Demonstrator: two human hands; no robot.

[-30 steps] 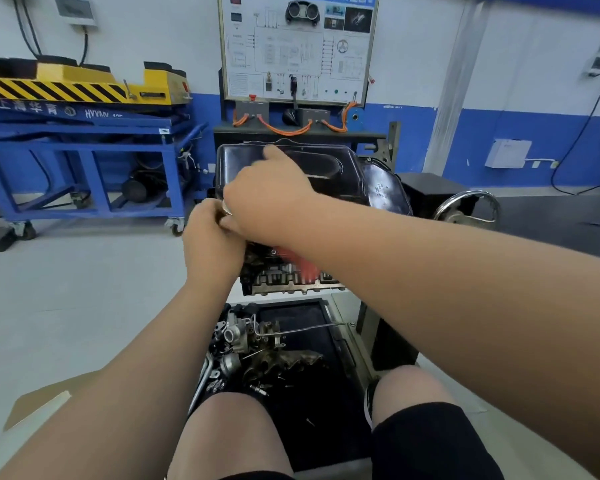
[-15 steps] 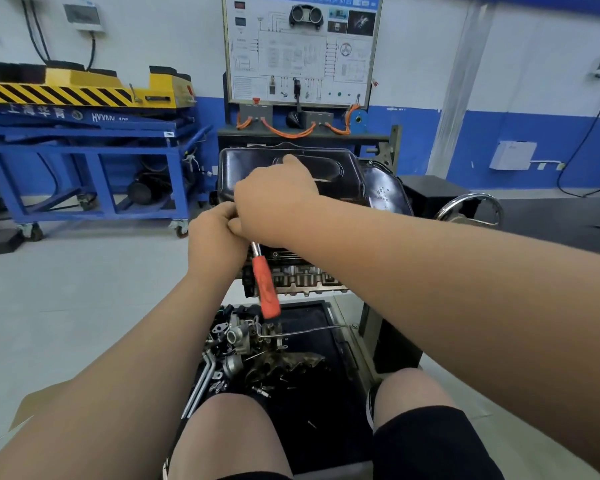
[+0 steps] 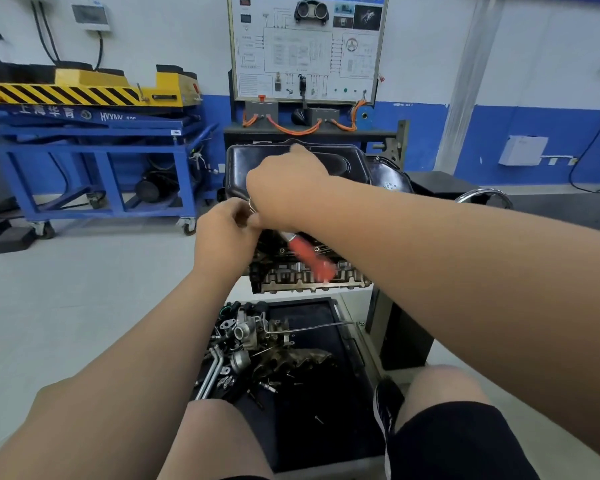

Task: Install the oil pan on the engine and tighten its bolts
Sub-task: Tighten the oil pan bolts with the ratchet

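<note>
The black oil pan [image 3: 347, 164] sits on top of the upturned engine [image 3: 309, 282] on its stand. An orange-handled ratchet [image 3: 312, 259] hangs at the pan's near left edge, its handle blurred and pointing down to the right. My right hand [image 3: 288, 188] reaches over the pan and grips the ratchet's upper end, which it hides. My left hand [image 3: 222, 237] is pressed against it from the left, its curled fingers pinching at the ratchet's head. The bolt under the tool is hidden.
A black tray [image 3: 312, 427] below the engine holds several loose engine parts and pipes. My knees are at the bottom. A blue wheeled cart [image 3: 101, 161] stands at the left, a wiring training board [image 3: 305, 46] behind the engine, and a chrome handwheel [image 3: 482, 197] at the right.
The orange handle has swung out from under my right hand, first pointing down, now down to the right. Both hands have stayed at the pan's near left edge.
</note>
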